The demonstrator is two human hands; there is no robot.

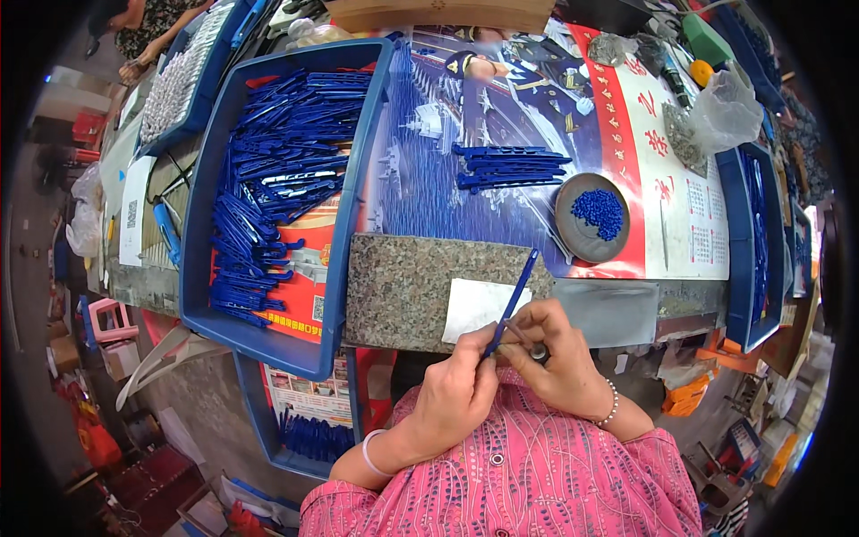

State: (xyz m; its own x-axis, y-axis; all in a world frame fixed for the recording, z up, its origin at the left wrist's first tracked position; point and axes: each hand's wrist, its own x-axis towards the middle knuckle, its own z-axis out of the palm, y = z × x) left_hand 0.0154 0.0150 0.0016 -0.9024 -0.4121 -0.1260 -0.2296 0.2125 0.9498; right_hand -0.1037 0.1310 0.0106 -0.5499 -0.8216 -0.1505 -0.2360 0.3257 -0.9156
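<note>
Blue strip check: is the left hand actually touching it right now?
Touching. The head view shows the left hand gripping the blue strip near its lower end, fingertips against it.

Wearer's two hands, one held blue strip, one round dish, one speckled slab

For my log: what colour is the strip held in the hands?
The strip is blue, best seen in the head view.
</note>
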